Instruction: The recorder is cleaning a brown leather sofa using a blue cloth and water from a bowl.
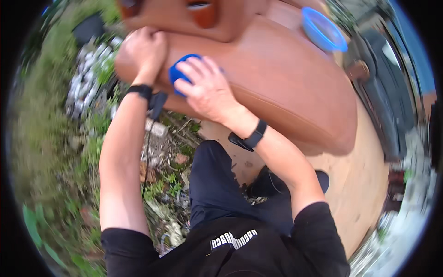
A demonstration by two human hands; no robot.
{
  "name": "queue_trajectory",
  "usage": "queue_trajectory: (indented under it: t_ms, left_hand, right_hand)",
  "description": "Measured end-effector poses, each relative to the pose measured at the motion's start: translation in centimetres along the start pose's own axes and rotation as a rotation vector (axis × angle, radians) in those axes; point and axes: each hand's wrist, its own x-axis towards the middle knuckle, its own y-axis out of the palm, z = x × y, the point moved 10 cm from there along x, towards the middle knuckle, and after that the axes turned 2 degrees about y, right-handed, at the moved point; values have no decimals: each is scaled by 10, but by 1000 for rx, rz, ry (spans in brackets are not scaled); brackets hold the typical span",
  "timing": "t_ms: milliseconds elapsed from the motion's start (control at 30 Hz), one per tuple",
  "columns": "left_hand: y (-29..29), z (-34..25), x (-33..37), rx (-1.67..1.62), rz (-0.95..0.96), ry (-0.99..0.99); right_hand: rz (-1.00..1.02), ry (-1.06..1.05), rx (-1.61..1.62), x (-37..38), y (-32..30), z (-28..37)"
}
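A brown leather sofa (286,78) stretches across the upper middle. My right hand (207,90) presses a bunched blue cloth (177,74) against the front edge of its seat, with the fingers spread over the top of the cloth. Further left, my left hand (146,48) rests at the seat's left end, its fingers curled in against the leather. What those fingers hold, if anything, is hidden. Both wrists wear black straps. Motion blurs the cloth and the hands slightly.
A light blue plastic basin (325,30) sits on the sofa at the upper right. An orange-brown container (202,14) stands at the top. Dark grey cushioned furniture (385,92) is on the right. Weeds, pale stones (87,74) and rubble lie on the left; a wooden board (355,184) lies beneath the sofa.
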Motion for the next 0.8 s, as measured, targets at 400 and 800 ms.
queue_trajectory:
  t_ms: [400, 800]
  left_hand:
    - [45, 34, 1, -101, -23, 87]
    - [59, 32, 3, -24, 68, 29]
  right_hand:
    - [7, 241, -173, -225, -189, -87]
    - [-281, 458, -257, -202, -173, -75]
